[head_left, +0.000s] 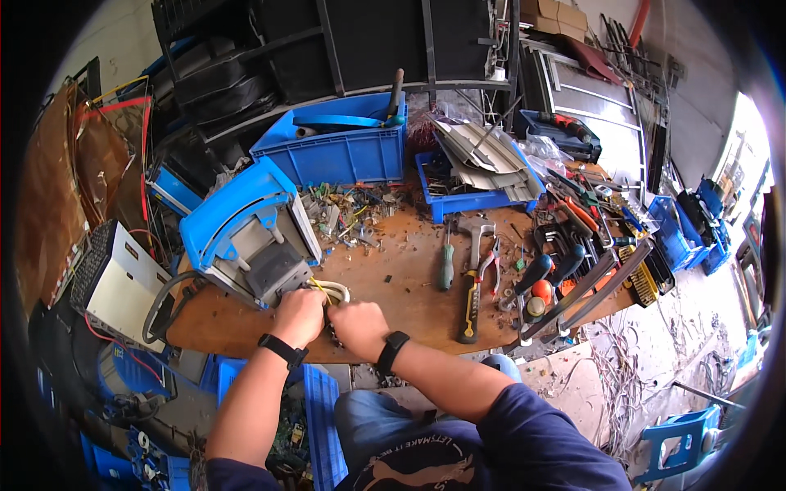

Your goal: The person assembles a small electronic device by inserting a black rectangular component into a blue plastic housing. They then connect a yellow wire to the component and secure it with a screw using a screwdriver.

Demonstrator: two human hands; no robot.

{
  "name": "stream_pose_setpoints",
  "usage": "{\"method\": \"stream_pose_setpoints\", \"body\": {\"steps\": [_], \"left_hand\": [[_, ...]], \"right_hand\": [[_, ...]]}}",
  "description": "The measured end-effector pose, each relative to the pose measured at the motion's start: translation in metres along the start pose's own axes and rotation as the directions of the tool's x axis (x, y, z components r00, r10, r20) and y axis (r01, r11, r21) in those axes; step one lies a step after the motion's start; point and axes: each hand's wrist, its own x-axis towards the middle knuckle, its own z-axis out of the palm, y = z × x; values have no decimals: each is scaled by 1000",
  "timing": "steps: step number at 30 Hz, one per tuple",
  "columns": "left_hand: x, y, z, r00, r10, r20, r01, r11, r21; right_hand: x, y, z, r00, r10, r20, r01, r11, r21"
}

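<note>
Both of my hands are close together at the table's near edge, in front of a blue and white machine (pixel 237 214) with a dark grey box (pixel 280 268) in its frame. My left hand (pixel 299 317) is closed beside the box, its fingertips pinched where the wires come together. Almost touching it, my right hand (pixel 359 325) is closed on a white cable (pixel 339 290), which loops up behind the knuckles. A thin yellow wire (pixel 317 284) emerges between the hands. My fingers cover the pinched ends.
On the wooden table (pixel 393 303) lie a green-handled screwdriver (pixel 446 266), a hammer (pixel 471 278) and red pliers (pixel 493 263). More tools crowd the right side. Behind are scraps (pixel 348 214), a blue crate (pixel 344 155) and a tray of metal strips (pixel 483 159).
</note>
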Motion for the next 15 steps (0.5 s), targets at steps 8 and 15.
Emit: {"method": "stream_pose_setpoints", "body": {"steps": [8, 15], "left_hand": [[-1, -4, 5, 1000, 6, -11, -6, 1000, -8], [1, 2, -1, 996, -74, 47, 76, 996, -44]], "right_hand": [[-3, 30, 17, 698, 246, 672, -695, 9, 719], [-4, 32, 41, 643, -31, 765, -659, -532, 532]]}}
